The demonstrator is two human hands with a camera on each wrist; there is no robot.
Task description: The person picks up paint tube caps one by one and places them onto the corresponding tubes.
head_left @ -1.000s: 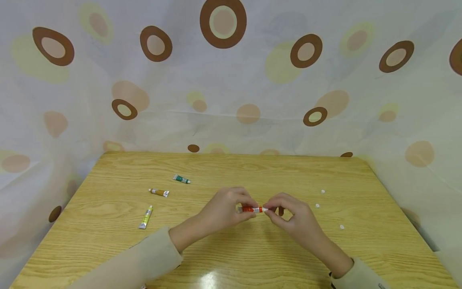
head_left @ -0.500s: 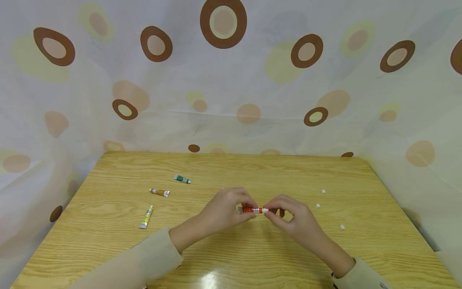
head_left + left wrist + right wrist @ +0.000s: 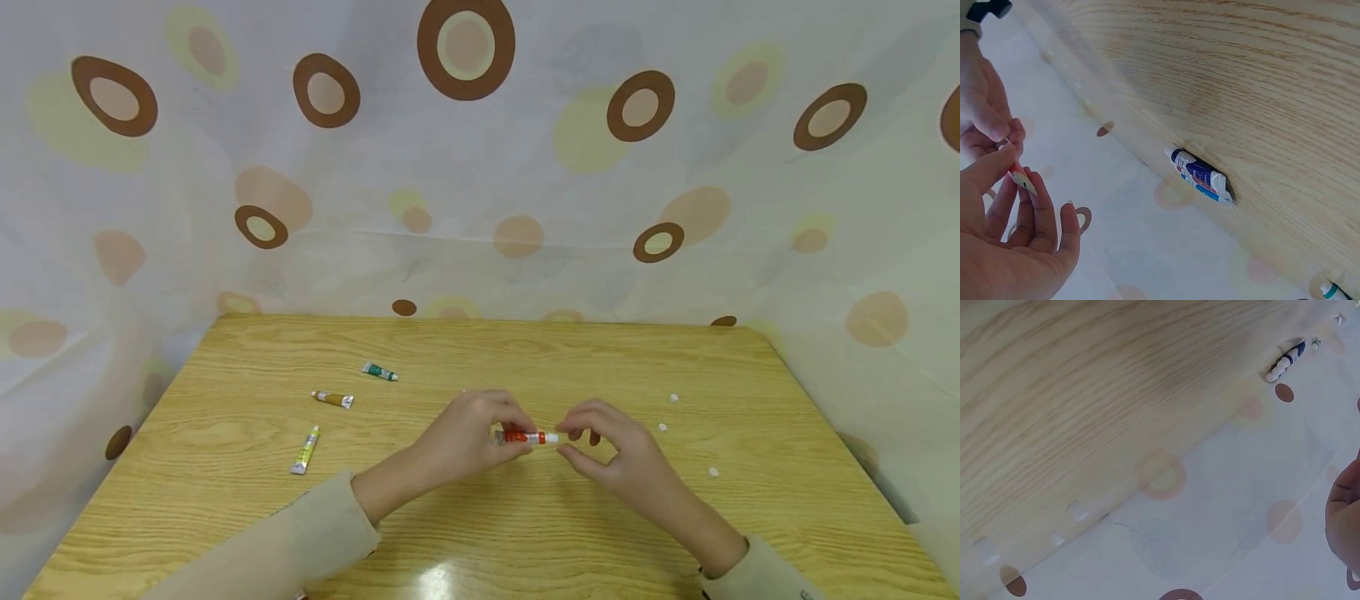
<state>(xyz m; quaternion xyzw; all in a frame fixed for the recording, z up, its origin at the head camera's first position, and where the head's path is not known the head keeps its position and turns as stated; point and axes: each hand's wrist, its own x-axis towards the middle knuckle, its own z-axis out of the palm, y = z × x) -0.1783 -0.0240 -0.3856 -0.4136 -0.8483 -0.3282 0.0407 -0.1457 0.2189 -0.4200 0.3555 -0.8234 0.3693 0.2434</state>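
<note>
"What was nearest in the head view?"

"A pale sleeve [image 3: 300, 533] reached in from the lower left. Beyond it, just below the centre of the frame, the left hand [image 3: 468, 435] was clamped on a red tube [image 3: 519, 436], thumb and fingers pinching its body. The tube lay nearly level, with its white end [image 3: 552, 437] — probably a cap — pointing right."

"And the right hand?"

"The right hand [image 3: 633, 458], right of centre, had thumb and fingertips apart, one above and one below that white end. It appeared to pinch nothing, though I couldn't be sure no fingertip brushed the tip."

"How was that best handled?"

"In my judgement, with a firm but gentle left grip, since a soft tube might have buckled or oozed. The right fingertips needed to meet squarely round the white end and turn in short twists, in line with the tube."

"What lay farther off?"

"On the wooden table [image 3: 480, 533], a yellow-green tube [image 3: 304, 451] lay left of centre. Three small white pieces [image 3: 662, 427] were scattered at the right — light enough, I'd guess, to roll if a sleeve caught them. Above the yellow-green tube came an ochre tube [image 3: 332, 400], then a green tube [image 3: 379, 372]. The left wrist view showed a blue tube [image 3: 1200, 175] mid-frame. Farthest, a spotted curtain [image 3: 465, 167] filled the upper half."
</note>
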